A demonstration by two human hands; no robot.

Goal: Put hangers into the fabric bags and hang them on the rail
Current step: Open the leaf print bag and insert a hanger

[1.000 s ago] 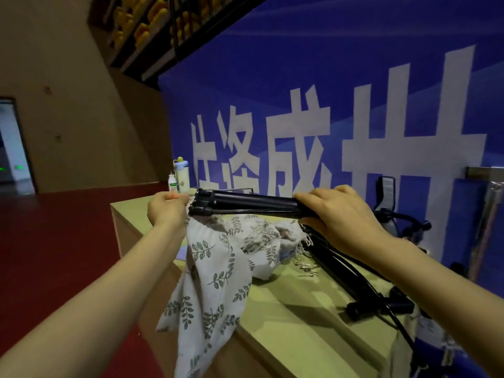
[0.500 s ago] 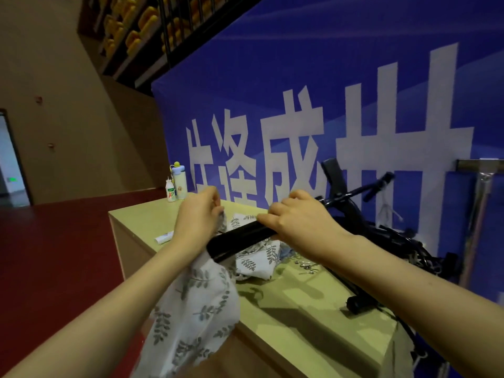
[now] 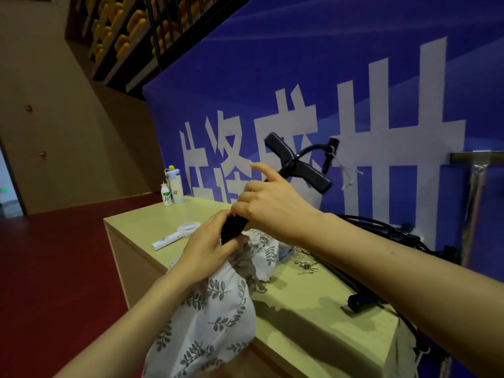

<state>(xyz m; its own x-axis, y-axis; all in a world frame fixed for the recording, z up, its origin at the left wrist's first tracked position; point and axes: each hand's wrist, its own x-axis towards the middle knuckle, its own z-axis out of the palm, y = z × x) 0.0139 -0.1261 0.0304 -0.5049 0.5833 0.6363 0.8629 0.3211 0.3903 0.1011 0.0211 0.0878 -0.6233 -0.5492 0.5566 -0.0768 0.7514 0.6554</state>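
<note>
Hangers (image 3: 297,170) clamped in right hand (image 3: 272,208), long axis slanting down-left into bag mouth (image 3: 242,257) pinched open by left hand (image 3: 207,246) just below.

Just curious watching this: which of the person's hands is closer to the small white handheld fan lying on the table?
Left. The left hand is just right of the white handheld fan; the right hand is farther right, higher up.

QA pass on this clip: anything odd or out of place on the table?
Small metal clips lie scattered loose on the table beside the leaf-print bag. A frayed string dangles off the raised hanger. Nothing looks spilled or broken.
</note>
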